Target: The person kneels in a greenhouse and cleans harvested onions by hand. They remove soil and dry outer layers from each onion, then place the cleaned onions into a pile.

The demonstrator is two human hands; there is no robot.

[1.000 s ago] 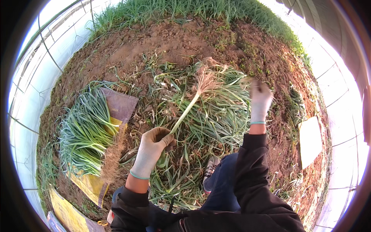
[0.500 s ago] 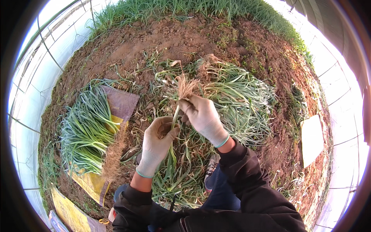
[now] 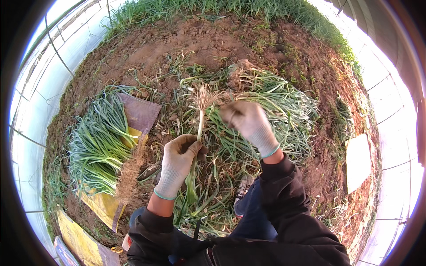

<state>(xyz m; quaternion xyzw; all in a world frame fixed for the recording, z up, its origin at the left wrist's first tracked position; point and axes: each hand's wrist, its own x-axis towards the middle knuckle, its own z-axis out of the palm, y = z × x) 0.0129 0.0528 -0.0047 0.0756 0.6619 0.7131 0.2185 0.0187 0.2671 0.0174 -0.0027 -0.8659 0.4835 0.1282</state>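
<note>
Upright in front of me is a young leek, its brown, bushy roots at the top and pale stem below. My left hand, in a white glove with grey palm coating, is closed around the stem; the green leaves hang beneath it. To the right of the roots, apart from the stem, my gloved right hand is curled and smeared by motion, so what its fingers hold cannot be seen. Behind that hand lies a large heap of leeks with roots toward the far left. Stripped leaves litter the ground below my hands.
On the left, a neat bundle of leeks lies on a yellow and purple sack, roots facing me. Another yellow sack is at lower left beside orange-handled scissors. A pale board lies at right. Green rows grow beyond bare soil.
My right hand has left the stem near the roots and moved right. The leek, still in my left hand, has shifted slightly left, and more of its pale stem shows.
</note>
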